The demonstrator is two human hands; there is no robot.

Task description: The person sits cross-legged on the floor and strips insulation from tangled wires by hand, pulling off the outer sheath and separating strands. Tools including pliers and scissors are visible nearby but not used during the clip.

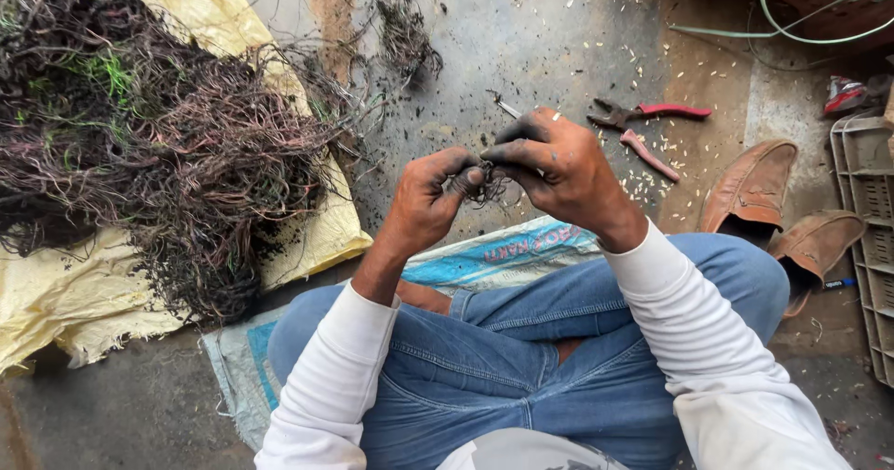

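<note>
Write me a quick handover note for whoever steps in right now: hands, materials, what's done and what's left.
Left hand and right hand pinch a small tangle of thin wires between the fingertips, above the knees.
Large wire pile lies on the yellow sack, left.
Red-handled pliers lie unused on the floor, right, near brown shoes.
Done: light chips scattered near the pliers.
Left: the pile looks largely unworked.

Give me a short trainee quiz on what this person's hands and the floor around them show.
1. True or false: both hands pinch one small tangle of thin wires.
2. Which tool with red handles lies on the floor beyond the hands?
3. The big wire heap rests on: A) a crate, B) a yellow sack, C) bare concrete?

Key: 1. True: left hand and right hand meet on it. 2. Pliers. 3. B, the yellow sack.
</note>
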